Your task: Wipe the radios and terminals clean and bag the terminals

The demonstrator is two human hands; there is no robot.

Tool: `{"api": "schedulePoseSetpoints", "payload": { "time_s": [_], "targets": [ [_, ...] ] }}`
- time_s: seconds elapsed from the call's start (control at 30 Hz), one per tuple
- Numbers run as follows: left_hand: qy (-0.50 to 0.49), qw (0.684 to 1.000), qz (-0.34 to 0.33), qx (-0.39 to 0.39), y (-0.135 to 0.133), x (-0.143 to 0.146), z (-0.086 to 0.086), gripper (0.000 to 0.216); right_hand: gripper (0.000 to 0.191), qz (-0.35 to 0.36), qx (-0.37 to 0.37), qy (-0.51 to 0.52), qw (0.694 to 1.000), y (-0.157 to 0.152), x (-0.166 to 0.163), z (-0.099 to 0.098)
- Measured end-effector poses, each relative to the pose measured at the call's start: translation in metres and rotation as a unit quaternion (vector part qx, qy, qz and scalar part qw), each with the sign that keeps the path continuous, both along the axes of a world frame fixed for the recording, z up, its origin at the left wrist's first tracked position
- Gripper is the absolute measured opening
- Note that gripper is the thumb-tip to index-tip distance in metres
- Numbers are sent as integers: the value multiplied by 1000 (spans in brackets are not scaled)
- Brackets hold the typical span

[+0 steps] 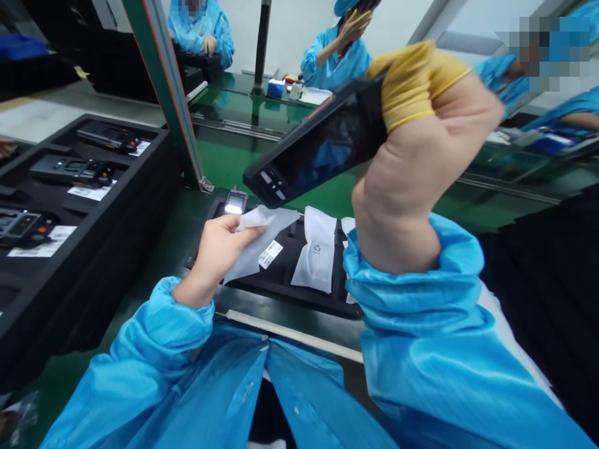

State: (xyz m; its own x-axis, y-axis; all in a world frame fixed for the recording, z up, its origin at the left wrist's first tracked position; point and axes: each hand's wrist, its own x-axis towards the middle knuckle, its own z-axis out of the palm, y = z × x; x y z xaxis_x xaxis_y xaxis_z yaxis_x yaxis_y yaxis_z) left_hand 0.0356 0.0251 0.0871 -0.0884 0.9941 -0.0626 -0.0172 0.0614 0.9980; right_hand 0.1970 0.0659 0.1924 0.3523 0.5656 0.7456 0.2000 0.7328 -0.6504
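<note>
My left hand (pixel 219 252) is bare and pinches the edge of a translucent white plastic bag (pixel 276 221) above a black foam tray (pixel 281 288). Raised at the upper right, my right hand (pixel 414 78) wears yellow finger covers and grips a black handheld device (pixel 322 140). The device is tilted, with its dark screen and a few keys facing me; its lower end hangs just over the bag. A second white bag (pixel 316 249) with a recycling mark lies flat on the tray. Between the bags sits a white barcode label (pixel 270 254).
At left, a large black foam tray (pixel 135 181) holds several handheld devices (pixel 70 169) with labels. A green post (pixel 163 87) rises beside it. Across the green bench, co-workers in blue (pixel 199 28) sit near a small bottle (pixel 296 88). Black stacked material (pixel 552 268) stands at right.
</note>
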Motion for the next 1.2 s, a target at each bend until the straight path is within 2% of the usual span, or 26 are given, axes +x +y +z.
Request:
{"api": "schedulePoseSetpoints", "payload": {
  "time_s": [0.13,0.3,0.43,0.6,0.77,0.93,1.03,1.2],
  "targets": [
    [7,999,-37,-8,-3,3,-4,34,18,-4,-15,-41,999,-1,17,-14],
    [-31,991,-115,-57,-6,19,-3,33,18,-39,-19,-53,998,-8,31,-17],
    [-73,987,-125,-70,-7,34,0,39,18,-45,-18,-39,998,-17,40,-18],
    [-76,983,-156,-63,-7,43,-1,53,24,-84,-14,-80,993,-19,62,-28],
    [-8,981,-190,-23,-8,45,0,62,13,-29,62,-40,997,-16,80,-31],
    [38,968,-249,15,-10,51,1,61,15,-3,58,6,998,-22,71,-32],
    [12,968,-251,22,-11,55,-1,57,17,-7,38,-6,999,-25,67,-35],
    [-40,977,-208,41,-10,53,-6,53,8,5,34,3,999,-26,70,-40]
  ]
}}
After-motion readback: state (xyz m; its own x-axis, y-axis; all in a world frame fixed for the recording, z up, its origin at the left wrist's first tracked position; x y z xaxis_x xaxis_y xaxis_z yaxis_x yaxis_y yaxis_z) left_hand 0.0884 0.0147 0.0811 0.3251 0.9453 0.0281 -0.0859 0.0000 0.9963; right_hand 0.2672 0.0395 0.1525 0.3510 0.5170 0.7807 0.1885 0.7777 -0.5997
